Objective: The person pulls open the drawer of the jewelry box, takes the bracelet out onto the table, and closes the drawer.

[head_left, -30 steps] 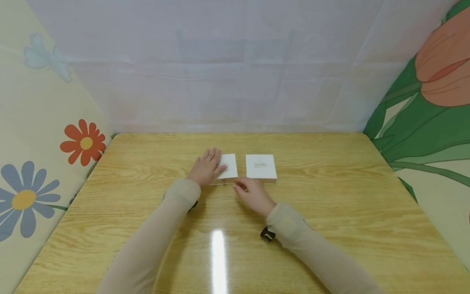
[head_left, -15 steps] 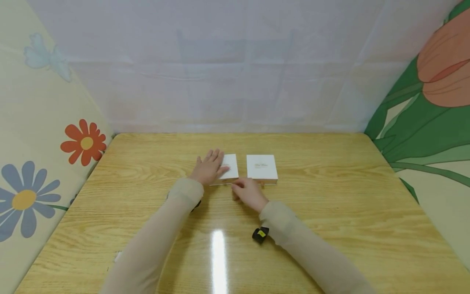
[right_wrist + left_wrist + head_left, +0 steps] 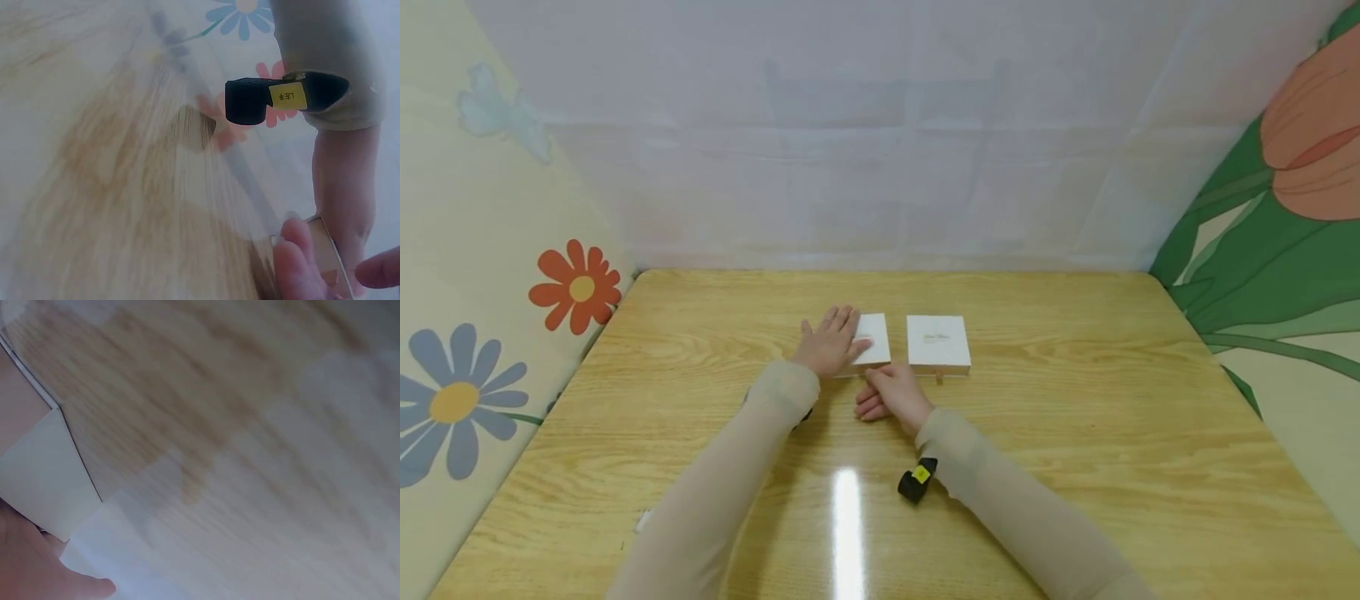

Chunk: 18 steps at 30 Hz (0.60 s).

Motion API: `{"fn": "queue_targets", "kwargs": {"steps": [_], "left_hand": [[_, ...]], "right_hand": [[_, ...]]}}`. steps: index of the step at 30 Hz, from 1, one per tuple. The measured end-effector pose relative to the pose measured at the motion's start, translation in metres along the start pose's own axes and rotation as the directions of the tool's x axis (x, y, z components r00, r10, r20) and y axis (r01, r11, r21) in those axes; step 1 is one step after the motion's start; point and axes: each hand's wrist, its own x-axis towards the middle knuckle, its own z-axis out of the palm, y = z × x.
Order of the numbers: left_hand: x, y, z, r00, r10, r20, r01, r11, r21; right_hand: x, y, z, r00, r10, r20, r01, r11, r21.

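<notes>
Two flat white square boxes lie side by side on the wooden table. My left hand (image 3: 831,342) rests on the left box (image 3: 877,332), its fingers straight and covering the lid's left part. In the left wrist view a corner of that box (image 3: 53,469) shows beside my left hand (image 3: 31,562). My right hand (image 3: 897,396) is at the left box's front right corner, fingers loosely extended leftward and thumb close to the box's edge. In the right wrist view its fingers (image 3: 295,259) and thumb stand apart, near the box's tan side (image 3: 324,247).
The right box (image 3: 938,335) has faint printing on its lid and a small brown tab (image 3: 940,379) at its front. A small white scrap (image 3: 643,520) lies by the left forearm. Black wrist cameras (image 3: 917,479) hang at the wrists. A pale cloth (image 3: 880,167) backs the table.
My right hand has turned and shifted a little left, its curled fingers now extended and spread away from the thumb. The left hand stays on the left box.
</notes>
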Motion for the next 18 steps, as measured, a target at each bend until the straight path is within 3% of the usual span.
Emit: {"fn": "queue_targets", "kwargs": {"steps": [18], "left_hand": [[0.005, -0.007, 0.004, 0.999, 0.028, -0.022, -0.029, 0.999, -0.043]], "right_hand": [[0.015, 0.003, 0.008, 0.991, 0.134, -0.003, -0.131, 0.970, 0.204]]}}
